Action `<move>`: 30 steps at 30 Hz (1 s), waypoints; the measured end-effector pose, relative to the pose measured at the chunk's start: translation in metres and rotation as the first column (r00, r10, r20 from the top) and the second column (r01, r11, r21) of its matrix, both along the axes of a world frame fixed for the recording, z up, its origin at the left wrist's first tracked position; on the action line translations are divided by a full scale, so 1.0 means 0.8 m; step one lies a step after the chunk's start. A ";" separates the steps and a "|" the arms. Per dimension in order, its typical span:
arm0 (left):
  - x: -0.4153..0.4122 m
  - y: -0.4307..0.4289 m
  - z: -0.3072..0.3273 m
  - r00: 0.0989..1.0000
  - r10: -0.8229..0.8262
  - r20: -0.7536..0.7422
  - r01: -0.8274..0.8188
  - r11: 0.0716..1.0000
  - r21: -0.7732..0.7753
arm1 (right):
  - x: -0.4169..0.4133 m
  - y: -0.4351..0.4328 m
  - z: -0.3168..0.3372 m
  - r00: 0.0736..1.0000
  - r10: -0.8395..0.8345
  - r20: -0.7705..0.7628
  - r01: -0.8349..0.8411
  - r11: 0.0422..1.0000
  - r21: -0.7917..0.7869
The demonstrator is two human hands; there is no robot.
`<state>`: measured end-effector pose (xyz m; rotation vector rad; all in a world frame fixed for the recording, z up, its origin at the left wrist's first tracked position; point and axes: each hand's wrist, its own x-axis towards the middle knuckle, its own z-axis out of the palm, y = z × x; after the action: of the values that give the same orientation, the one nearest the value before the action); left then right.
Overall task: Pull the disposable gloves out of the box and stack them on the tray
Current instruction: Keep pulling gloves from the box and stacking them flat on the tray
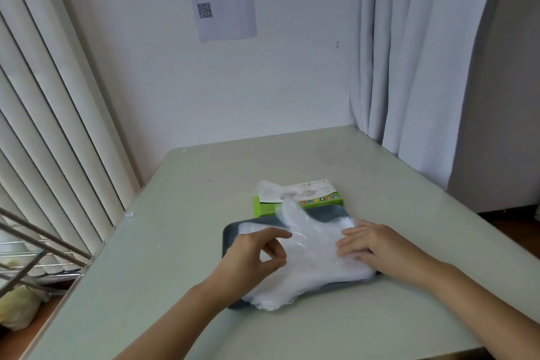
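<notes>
Tray point(228, 238) sits mid-counter point(175, 242), its long sides running left to right. Box point(321, 201) lies just behind the tray, touching or nearly touching its far rim; one glove point(268, 188) stands bunched out of the opening at the box's left end. Gloves point(315, 266) are stacked on the tray, covering most of it. The stack overhangs the tray's near rim at the left corner and reaches its right rim. A loose fold of film rises from the stack towards the box. Right hand point(377, 245) rests on the right part of the stack, fingers fairly straight, gripping nothing. Left hand point(254, 251) is over the tray's left part, fingers curled, thumb under forefinger; whether it pinches film cannot be told. Bare counter lies left of, behind and in front of the tray.
</notes>
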<state>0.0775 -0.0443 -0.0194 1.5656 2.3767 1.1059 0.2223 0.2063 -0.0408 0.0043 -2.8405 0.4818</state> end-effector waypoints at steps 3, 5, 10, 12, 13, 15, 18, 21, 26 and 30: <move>0.000 -0.007 0.001 0.999 -0.041 -0.024 0.039 0.996 -0.082 | 0.001 0.005 -0.002 0.993 0.002 0.119 -0.009 0.998 0.058; 0.000 -0.012 0.005 0.998 -0.051 -0.029 0.046 0.990 -0.134 | 0.002 0.003 -0.001 0.985 -0.015 0.171 -0.003 0.995 0.104; 0.005 0.000 0.029 0.998 0.040 -0.040 -0.043 0.996 -0.074 | 0.010 -0.010 0.010 0.977 -0.010 0.214 -0.025 0.987 0.161; 0.014 0.012 0.029 0.997 -0.010 -0.082 -0.008 0.976 -0.218 | 0.011 -0.012 0.011 0.974 -0.006 0.225 -0.031 0.987 0.159; 0.021 0.017 0.026 0.995 -0.041 -0.091 0.013 0.955 -0.295 | 0.012 -0.011 0.011 0.974 -0.008 0.225 -0.027 0.988 0.155; 0.029 0.025 0.018 0.994 -0.073 -0.083 0.034 0.919 -0.393 | 0.013 -0.008 0.010 0.975 -0.020 0.223 -0.010 0.991 0.133; 0.028 0.029 0.008 0.994 -0.068 -0.082 0.026 0.903 -0.429 | 0.012 -0.006 0.008 0.970 -0.027 0.243 0.000 0.994 0.110; 0.024 0.032 0.007 0.994 -0.065 -0.085 0.020 0.894 -0.447 | 0.011 -0.004 0.007 0.964 -0.029 0.265 0.002 0.995 0.098; 0.036 0.027 0.024 0.962 -0.163 -0.218 0.042 0.879 -0.475 | 0.008 -0.004 0.010 0.955 -0.049 0.292 0.031 0.997 0.066; 0.036 0.008 0.037 0.890 -0.288 -0.354 0.024 0.804 -0.595 | 0.010 -0.007 0.012 0.945 -0.060 0.321 0.053 0.998 0.032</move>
<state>0.1065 -0.0378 0.0100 1.8363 2.4102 -0.0491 0.2306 0.2007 -0.0309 -0.1670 -3.1544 0.4763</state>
